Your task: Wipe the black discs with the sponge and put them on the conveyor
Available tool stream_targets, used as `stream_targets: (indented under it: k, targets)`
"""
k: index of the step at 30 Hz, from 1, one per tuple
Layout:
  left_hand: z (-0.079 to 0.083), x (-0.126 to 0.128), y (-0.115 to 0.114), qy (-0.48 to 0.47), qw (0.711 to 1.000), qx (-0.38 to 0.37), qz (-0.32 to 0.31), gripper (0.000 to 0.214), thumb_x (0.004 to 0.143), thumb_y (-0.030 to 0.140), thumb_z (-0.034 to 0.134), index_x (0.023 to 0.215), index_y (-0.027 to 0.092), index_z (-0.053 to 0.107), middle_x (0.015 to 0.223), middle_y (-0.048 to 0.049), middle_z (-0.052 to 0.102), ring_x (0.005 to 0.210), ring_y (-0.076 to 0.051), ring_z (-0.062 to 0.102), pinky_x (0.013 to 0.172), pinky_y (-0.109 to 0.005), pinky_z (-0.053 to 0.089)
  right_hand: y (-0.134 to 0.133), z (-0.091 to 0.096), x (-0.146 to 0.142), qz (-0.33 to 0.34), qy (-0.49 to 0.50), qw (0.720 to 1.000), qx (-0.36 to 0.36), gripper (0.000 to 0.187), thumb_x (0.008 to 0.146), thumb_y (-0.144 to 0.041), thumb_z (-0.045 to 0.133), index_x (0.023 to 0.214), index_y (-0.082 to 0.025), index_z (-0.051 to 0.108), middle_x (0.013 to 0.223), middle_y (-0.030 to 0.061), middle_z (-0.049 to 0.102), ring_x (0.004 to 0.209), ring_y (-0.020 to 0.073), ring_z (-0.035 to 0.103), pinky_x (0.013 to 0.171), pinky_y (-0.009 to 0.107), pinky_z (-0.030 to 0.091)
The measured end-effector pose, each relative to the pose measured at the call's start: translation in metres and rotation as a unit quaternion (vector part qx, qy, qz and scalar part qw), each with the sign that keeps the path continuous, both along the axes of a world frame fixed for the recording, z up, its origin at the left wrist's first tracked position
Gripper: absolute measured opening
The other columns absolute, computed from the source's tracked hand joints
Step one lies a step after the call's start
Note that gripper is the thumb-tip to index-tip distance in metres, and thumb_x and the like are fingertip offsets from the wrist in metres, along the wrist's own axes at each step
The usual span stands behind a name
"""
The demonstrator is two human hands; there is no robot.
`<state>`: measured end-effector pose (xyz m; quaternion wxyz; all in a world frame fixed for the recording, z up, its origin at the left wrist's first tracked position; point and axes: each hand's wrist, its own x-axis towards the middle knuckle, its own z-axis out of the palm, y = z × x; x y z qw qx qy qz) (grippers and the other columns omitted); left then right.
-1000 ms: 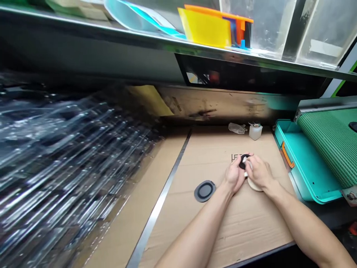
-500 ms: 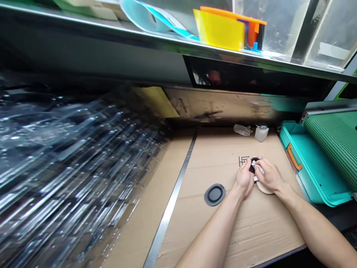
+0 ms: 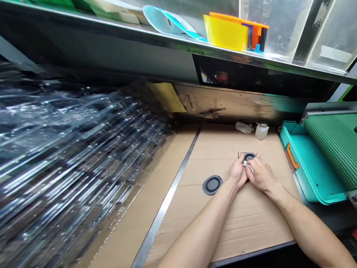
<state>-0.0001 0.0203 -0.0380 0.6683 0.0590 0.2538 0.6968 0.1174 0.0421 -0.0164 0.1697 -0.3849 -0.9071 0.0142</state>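
My left hand (image 3: pixel 238 174) holds a black rubber oval gasket (image 3: pixel 250 157) up at its fingertips, just above the cardboard. My right hand (image 3: pixel 260 176) pinches a small white cloth (image 3: pixel 248 166) against the gasket's face. Much of the gasket is hidden behind my fingers. A second dark oval gasket (image 3: pixel 212 185) with a grey centre lies flat on the cardboard sheet (image 3: pixel 251 230), a little left of my left hand.
A small white bottle (image 3: pixel 262 131) and a crumpled plastic bag (image 3: pixel 244 127) stand at the back of the cardboard. A long metal strip (image 3: pixel 167 199) runs along its left side. Stacked transparent plastic sheets (image 3: pixel 69 149) fill the left, and a teal tray (image 3: pixel 309 167) sits right, under a steel shelf (image 3: pixel 167 41).
The view has shifted, so the scene sits further right than before. My hands have drawn closer around the gasket, and the pale round disc under my right hand no longer shows.
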Motion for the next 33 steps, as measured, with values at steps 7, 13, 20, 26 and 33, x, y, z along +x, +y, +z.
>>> stream_targets:
  k: [7, 13, 20, 26, 33]
  targets:
    - [0.006, -0.005, -0.007, 0.024, 0.999, -0.023, -0.005, 0.037, 0.105, 0.034, 0.039, 0.103, 0.009, 0.066, 0.124, -0.0216, 0.069, 0.115, -0.029, 0.068, 0.093, -0.043, 0.058, 0.041, 0.003, 0.039, -0.156, 0.058, 0.986, -0.006, 0.023, 0.102, -0.03, 0.046, 0.1, -0.019, 0.066, 0.101, 0.0085, 0.069, 0.09, 0.0201, 0.063, 0.073, 0.028, 0.039]
    - [0.014, -0.016, -0.018, -0.018, 0.999, -0.009, -0.029, 0.037, 0.099, 0.034, 0.041, 0.119, 0.01, 0.061, 0.132, -0.0265, 0.064, 0.117, -0.033, 0.067, 0.086, -0.045, 0.058, 0.046, 0.005, 0.05, -0.179, 0.036, 0.982, -0.045, 0.021, 0.098, -0.031, 0.051, 0.093, -0.02, 0.068, 0.101, 0.0083, 0.072, 0.089, 0.0203, 0.064, 0.07, 0.029, 0.036]
    - [0.021, -0.016, -0.029, 0.071, 0.996, 0.019, -0.053, 0.033, 0.092, 0.03, 0.061, 0.121, 0.016, 0.061, 0.124, -0.0198, 0.068, 0.103, -0.029, 0.071, 0.092, -0.05, 0.055, 0.045, 0.004, 0.045, -0.187, 0.031, 0.979, -0.071, 0.02, 0.096, -0.031, 0.051, 0.094, -0.02, 0.068, 0.098, 0.0075, 0.073, 0.087, 0.0201, 0.064, 0.068, 0.029, 0.034]
    - [0.029, 0.008, -0.038, 0.303, 0.942, 0.056, 0.132, 0.083, 0.058, 0.004, 0.09, 0.133, 0.023, 0.06, 0.119, -0.0086, 0.071, 0.124, -0.024, 0.062, 0.112, -0.033, 0.043, 0.048, 0.001, 0.045, -0.186, 0.038, 0.979, -0.072, 0.022, 0.097, -0.034, 0.051, 0.094, -0.021, 0.068, 0.098, 0.0069, 0.073, 0.086, 0.0202, 0.064, 0.067, 0.029, 0.034]
    - [0.037, 0.016, -0.05, 0.379, 0.901, 0.109, 0.179, 0.076, 0.062, 0.003, 0.088, 0.131, 0.023, 0.062, 0.126, -0.0105, 0.069, 0.142, -0.027, 0.043, 0.12, -0.034, 0.033, 0.047, 0.001, 0.043, -0.186, 0.036, 0.979, -0.071, 0.021, 0.096, -0.032, 0.051, 0.096, -0.022, 0.069, 0.1, 0.0068, 0.074, 0.089, 0.0212, 0.065, 0.071, 0.03, 0.036]
